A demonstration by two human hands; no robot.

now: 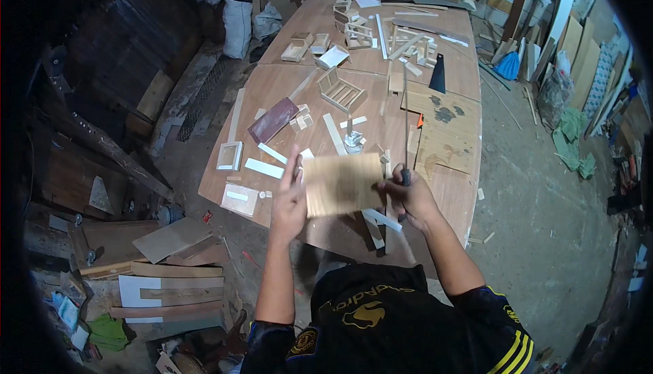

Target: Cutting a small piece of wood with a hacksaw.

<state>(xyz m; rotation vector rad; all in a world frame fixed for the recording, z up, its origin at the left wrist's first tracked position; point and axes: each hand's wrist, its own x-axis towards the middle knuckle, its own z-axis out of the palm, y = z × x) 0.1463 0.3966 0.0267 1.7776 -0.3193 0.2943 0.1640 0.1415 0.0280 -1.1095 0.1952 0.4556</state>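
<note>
A rectangular light-wood board (345, 185) is held up over the near edge of the table, slightly blurred. My left hand (290, 204) grips its left edge, fingers upright along the side. With my right hand (412, 200) I grasp the dark handle of a long thin tool (406, 175); its narrow shaft points away over the table, and its kind does not show clearly. The thumb side of that hand meets the board's right edge. Just beyond the board stands a small whitish crumpled object (354, 142). White strips (265, 168) lie left of it.
A long wooden table (272, 91) carries small wooden furniture pieces, including a slatted bench frame (341, 93). A maroon board (273, 120) lies left, a dark saw blade (438, 74) right, near a stained plywood sheet (445, 132). Planks (171, 296) are stacked on the left floor.
</note>
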